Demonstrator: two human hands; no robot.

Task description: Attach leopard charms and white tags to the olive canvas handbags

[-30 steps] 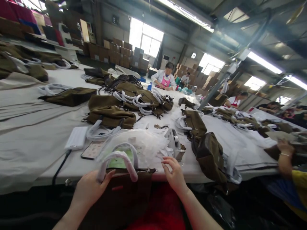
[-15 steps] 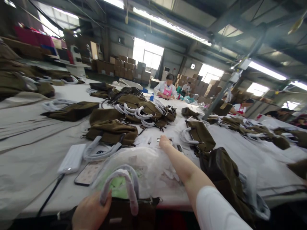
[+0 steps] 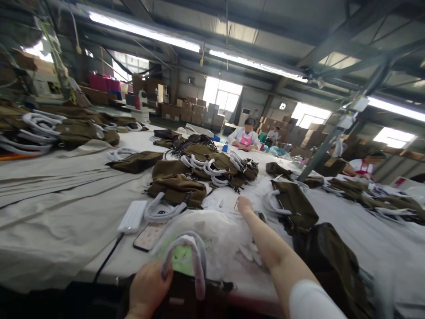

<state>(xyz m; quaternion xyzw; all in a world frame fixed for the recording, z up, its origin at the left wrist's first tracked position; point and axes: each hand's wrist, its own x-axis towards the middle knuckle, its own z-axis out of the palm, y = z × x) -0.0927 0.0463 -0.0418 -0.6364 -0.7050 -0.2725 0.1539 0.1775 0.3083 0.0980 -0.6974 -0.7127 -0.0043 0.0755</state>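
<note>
At the near table edge, my left hand [image 3: 151,283] is closed around the base of a wrapped handle [image 3: 199,272] on a dark brown handbag [image 3: 179,303]. Only the top of this bag shows. My right hand [image 3: 245,205] is stretched far forward over the table, its fingers pinched on a small thin item [image 3: 236,203] too small to name. Between the hands lies a clear plastic bag [image 3: 219,226] with something green under or in it. Small white pieces [image 3: 249,254] lie near my right forearm.
A white power bank [image 3: 133,215] with a cable and a phone [image 3: 149,237] lie left of the plastic. Olive handbags [image 3: 177,190] are heaped mid-table, with another bag [image 3: 295,204] at right. A grey post [image 3: 320,153] rises from the table. A co-worker [image 3: 245,135] sits across.
The view has turned left, so everything sits further right. My right hand has lifted a little and the small item now points upward. My left hand keeps its hold on the handle.
</note>
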